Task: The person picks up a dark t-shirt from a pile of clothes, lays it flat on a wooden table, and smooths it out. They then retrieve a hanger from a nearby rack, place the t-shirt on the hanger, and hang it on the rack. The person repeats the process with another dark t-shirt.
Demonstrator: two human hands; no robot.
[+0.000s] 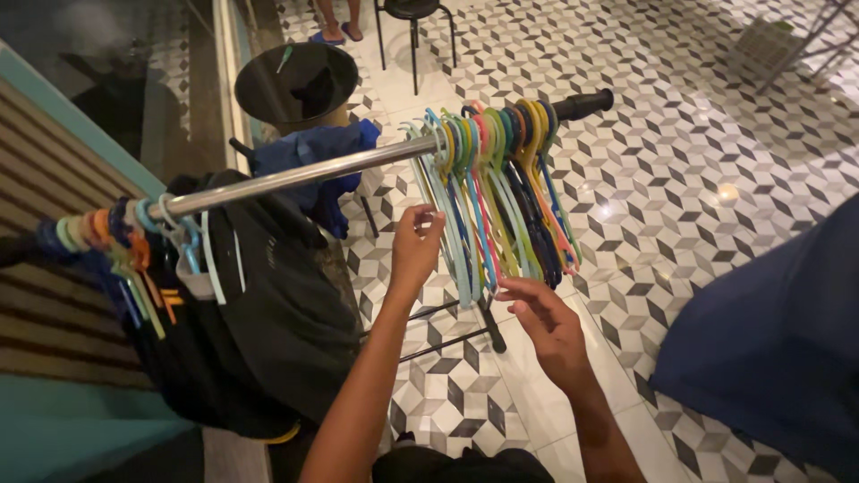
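Reaching: your left hand (pixel 414 246) is raised to the empty plastic hangers (pixel 488 192), fingers pinched narrow at the pale blue one nearest you; whether it grips, you cannot tell.
Right hand: your right hand (pixel 546 322) sits lower, fingers spread wide, tips at the bottom bars of the bunch, holding nothing.
Hangers: thin, smooth moulded plastic in pale blue, green, pink, yellow and navy, hooks packed tight together.
Rail: a round, polished metal rail (pixel 295 177) runs above your left hand, ending in a black rubber cap (pixel 583 105) beyond the hangers.
Left of left hand: dark garments (pixel 259 313) hang from more coloured hooks.
Beyond: a black round bin (pixel 298 82), contents unclear.
Room: a patterned tile floor (pixel 680 179) lies beyond your right hand; blue cloth (pixel 769 349) crowds its right edge.
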